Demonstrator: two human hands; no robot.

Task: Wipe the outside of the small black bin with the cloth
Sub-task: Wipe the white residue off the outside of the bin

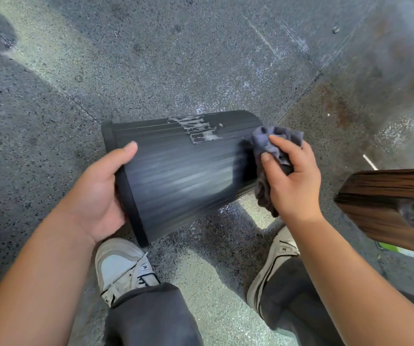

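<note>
The small black bin (181, 171) is ribbed and held sideways above the floor, rim to the left and base to the right. White foam streaks (198, 128) cling to its upper side. My left hand (98, 196) grips the rim end, thumb over the outer wall. My right hand (293, 178) holds a crumpled grey-purple cloth (273, 143) pressed against the bin's base end.
Speckled grey stone floor (151, 58) lies all around, with wet white patches behind the bin. My two white sneakers (123, 268) stand below the bin. A dark wooden piece of furniture (390, 198) juts in from the right edge. A spotted object shows at the left edge.
</note>
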